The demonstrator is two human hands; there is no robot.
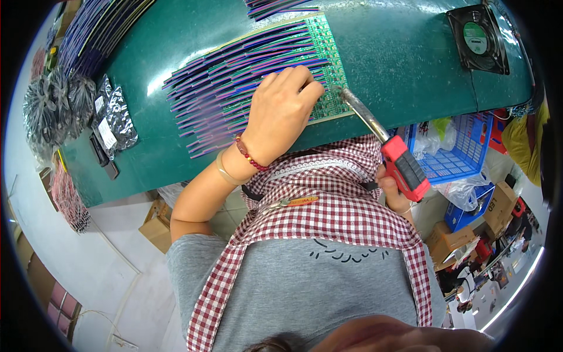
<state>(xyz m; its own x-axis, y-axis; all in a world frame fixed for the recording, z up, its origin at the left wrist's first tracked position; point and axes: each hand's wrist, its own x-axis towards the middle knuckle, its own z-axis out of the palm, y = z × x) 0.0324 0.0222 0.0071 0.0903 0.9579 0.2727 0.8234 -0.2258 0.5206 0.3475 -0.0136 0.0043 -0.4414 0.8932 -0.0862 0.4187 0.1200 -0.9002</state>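
Note:
A panel of green circuit boards (329, 44) lies on the table, with rows of blue, purple and pink wires (234, 64) reaching left from it. My left hand (287, 105) rests over the wires at the panel's near part, fingers curled and pinched together. Its fingertips hide whatever they hold. At the right, my right hand (394, 190) is closed round the red and black handle of a soldering iron (404, 167). The iron's metal shaft slants up and left, its tip at the boards just right of my left fingers.
A black fan (478, 38) stands at the far right of the green table (399, 58). More wire bundles (97, 35), silvery bags (117, 120) and a black-handled tool (104, 157) lie at the left. Beyond the right near edge is a blue basket (457, 149), with cardboard boxes (448, 243) below.

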